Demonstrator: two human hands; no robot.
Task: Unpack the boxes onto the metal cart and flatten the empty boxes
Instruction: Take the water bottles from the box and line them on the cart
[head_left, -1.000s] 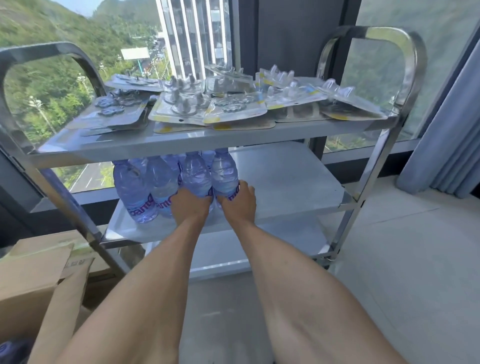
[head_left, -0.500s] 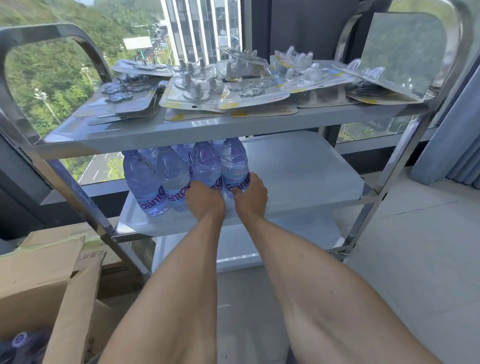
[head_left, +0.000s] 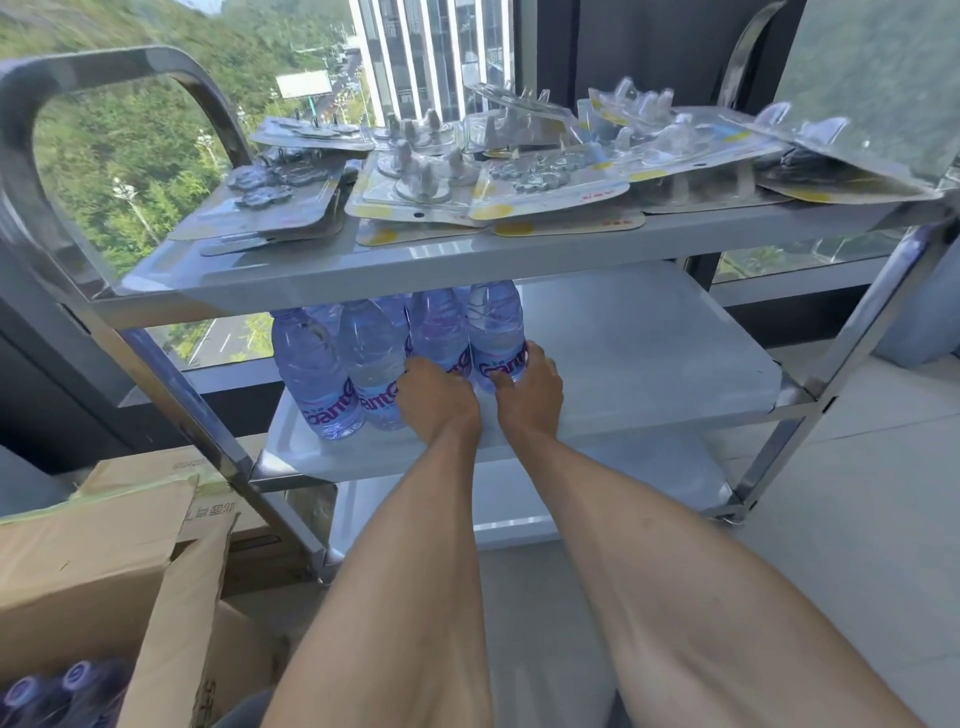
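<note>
Left hand (head_left: 435, 397) wrapped low around one water bottle (head_left: 435, 332), fingers curled on the label; right hand (head_left: 530, 395) likewise gripping the neighbouring bottle (head_left: 496, 332) near its base, thumb across the front. Both bottles upright on the middle shelf (head_left: 649, 353) of the metal cart (head_left: 852, 338), held low probably to keep them steady while being set down beside the rest. Touching on the left, two more front bottles (head_left: 311, 379), with others half hidden behind, all bunched toward the left end of the shelf, likely to leave the bare right part free for further rows. Caps hidden by the top shelf (head_left: 467, 260) edge, so clearance overhead not judgeable. Above, on that top shelf, a spread of overlapping blister packs (head_left: 519, 182), laid flat. Bottom shelf (head_left: 519, 504) partly visible between the forearms. At lower left, on the floor beside the cart leg, an open cardboard box (head_left: 78, 561) with flaps up and purple bottle caps (head_left: 47, 691) showing inside: more to unpack, so flattening not yet due. A second cardboard box (head_left: 208, 488) lying just behind it.
</note>
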